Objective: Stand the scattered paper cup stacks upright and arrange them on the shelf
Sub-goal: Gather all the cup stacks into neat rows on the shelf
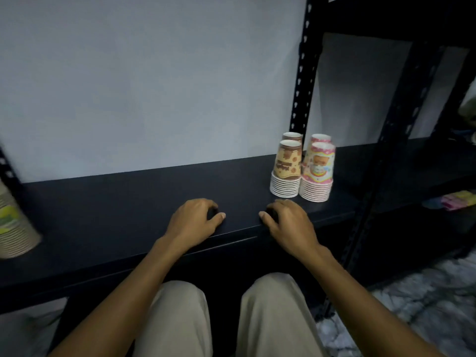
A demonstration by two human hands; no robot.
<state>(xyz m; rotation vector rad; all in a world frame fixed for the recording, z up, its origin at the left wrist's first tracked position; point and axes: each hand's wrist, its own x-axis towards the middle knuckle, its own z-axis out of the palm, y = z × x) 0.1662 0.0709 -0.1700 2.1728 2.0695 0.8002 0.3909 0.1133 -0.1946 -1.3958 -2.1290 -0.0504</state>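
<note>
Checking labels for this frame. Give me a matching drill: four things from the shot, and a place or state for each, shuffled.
Things:
1. brown stack
2. pink stack
3. green stack
4. left hand

Places or states:
A. far left edge of the shelf, tilted, partly out of frame
B. resting on the shelf's front edge, holding nothing
C. upright, rims down, rightmost in the front row
D. upright, rims down, touching the pink stack's left side

Pairs: 1-D, 2-C, 3-A, 4-B
</note>
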